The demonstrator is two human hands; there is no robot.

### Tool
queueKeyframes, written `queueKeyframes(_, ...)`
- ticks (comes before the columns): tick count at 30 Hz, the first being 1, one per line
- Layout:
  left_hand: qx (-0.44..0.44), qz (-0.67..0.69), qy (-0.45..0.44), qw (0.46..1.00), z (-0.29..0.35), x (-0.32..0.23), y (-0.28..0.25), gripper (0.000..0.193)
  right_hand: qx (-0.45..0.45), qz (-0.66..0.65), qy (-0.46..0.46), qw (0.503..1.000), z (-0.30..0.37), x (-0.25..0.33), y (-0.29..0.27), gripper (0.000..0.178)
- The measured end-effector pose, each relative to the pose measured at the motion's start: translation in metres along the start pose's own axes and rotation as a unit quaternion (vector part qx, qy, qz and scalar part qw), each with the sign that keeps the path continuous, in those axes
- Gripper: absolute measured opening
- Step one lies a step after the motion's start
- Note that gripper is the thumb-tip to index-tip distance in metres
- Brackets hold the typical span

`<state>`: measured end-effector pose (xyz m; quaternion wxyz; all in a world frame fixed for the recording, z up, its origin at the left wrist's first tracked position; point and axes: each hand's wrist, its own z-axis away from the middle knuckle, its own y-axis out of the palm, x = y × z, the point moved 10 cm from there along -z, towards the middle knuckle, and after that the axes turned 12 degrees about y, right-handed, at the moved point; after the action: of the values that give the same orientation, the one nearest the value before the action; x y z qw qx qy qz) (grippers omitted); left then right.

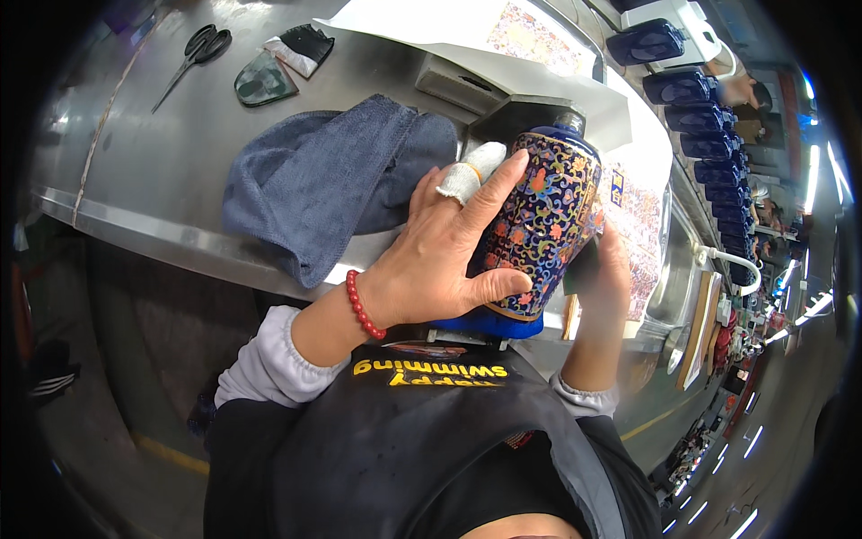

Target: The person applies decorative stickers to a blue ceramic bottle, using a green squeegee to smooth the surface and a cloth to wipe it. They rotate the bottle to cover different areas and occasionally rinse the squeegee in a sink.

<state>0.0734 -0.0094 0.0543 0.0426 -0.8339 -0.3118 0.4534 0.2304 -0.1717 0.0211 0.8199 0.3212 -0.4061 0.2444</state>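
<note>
A dark blue bottle [543, 216] with a colourful floral and scroll pattern stands tilted at the table's front edge, its narrow neck pointing away from me. My left hand [440, 242] wraps its left side, index finger and thumb lying on the pattern; a white covering is on one finger, and a red bead bracelet is at the wrist. On the bottle's right side is my right hand [608, 278], blurred, its fingers bent by the patterned surface. A dark green edge shows by its palm, too hidden to name.
Left of the bottle lies a crumpled grey-blue cloth [323, 184]. Black scissors [197, 58] and a dark green flat piece [265, 81] lie farther back on the metal table [162, 162]. Patterned sheets [534, 40] spread behind. Several blue bottles [700, 117] line the right side.
</note>
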Motion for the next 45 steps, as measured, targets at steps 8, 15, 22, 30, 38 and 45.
queueKeyframes(8,-0.018,0.009,0.030,0.999,-0.002,0.000,-0.001,0.103,-0.013,0.039,0.012,0.999,0.000,-0.006,-0.009,0.018)
queueKeyframes(15,0.019,-0.029,0.025,0.999,-0.002,-0.003,-0.002,0.105,-0.014,0.049,0.003,0.999,0.001,-0.001,-0.005,0.019)
queueKeyframes(22,0.018,-0.028,0.047,0.998,-0.001,-0.004,0.000,0.106,-0.048,0.062,0.010,0.997,0.002,-0.004,-0.013,0.017)
queueKeyframes(30,0.020,-0.035,0.056,0.998,0.001,0.000,0.002,0.105,-0.058,0.065,0.000,0.996,0.002,-0.004,-0.016,0.014)
queueKeyframes(38,0.032,-0.039,0.064,0.997,0.001,-0.002,0.003,0.098,-0.048,0.070,-0.006,0.996,0.005,-0.002,-0.012,0.017)
queueKeyframes(45,0.017,0.032,0.092,0.995,-0.001,0.007,0.004,0.091,-0.050,0.066,-0.007,0.997,0.003,-0.003,-0.014,0.030)
